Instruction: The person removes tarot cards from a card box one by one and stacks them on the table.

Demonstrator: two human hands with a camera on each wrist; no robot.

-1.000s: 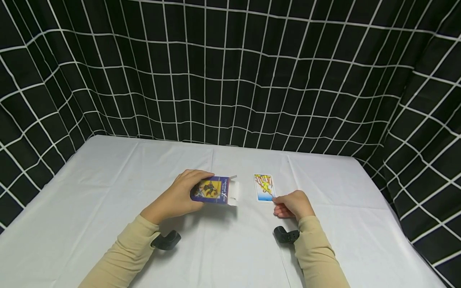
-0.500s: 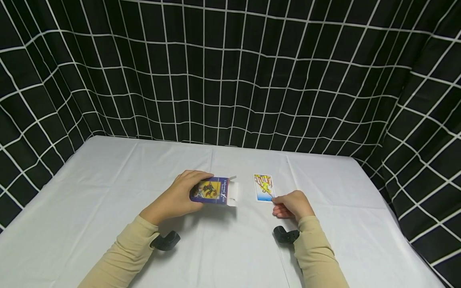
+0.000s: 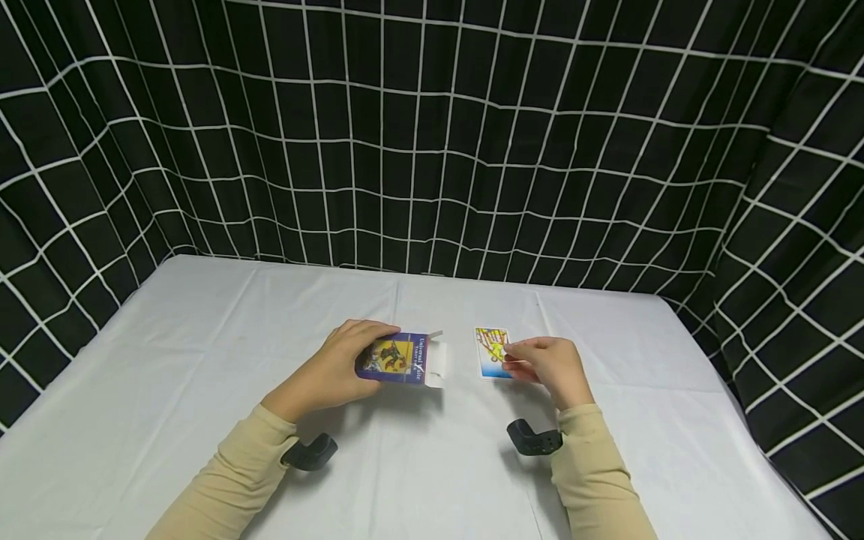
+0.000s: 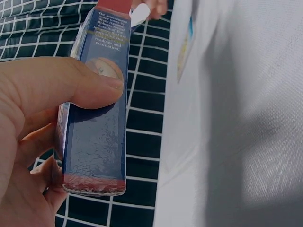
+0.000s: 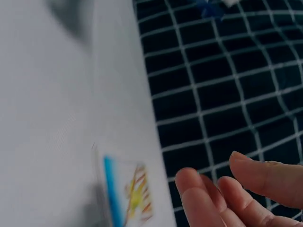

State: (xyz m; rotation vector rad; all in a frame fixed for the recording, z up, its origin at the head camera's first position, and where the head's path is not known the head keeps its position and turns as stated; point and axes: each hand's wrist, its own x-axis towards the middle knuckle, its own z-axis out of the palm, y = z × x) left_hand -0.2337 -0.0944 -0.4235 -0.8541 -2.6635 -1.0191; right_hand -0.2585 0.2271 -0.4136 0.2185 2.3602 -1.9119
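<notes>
My left hand (image 3: 337, 367) grips a blue tarot card box (image 3: 394, 358) around its left end. In the left wrist view the thumb presses on the narrow side of the box (image 4: 97, 142). White flaps (image 3: 437, 360) stand open at its right end; what lies inside cannot be seen. Right of the box, a tarot card (image 3: 487, 364), yellow and blue with a white border, lies face up on the white cloth. Above its right side hovers my right hand (image 3: 550, 367), covering part of it. The right wrist view shows this hand's thumb (image 5: 270, 177) and fingers apart, holding nothing visible.
A white cloth (image 3: 202, 337) covers the table. Black curtains with a white grid (image 3: 432, 135) rise behind it and at both sides. Black wrist devices sit on the left wrist (image 3: 310, 452) and right wrist (image 3: 533, 439).
My right hand has lifted from the card's lower right corner and moved up and slightly left over it. The left hand and the box stay in place.
</notes>
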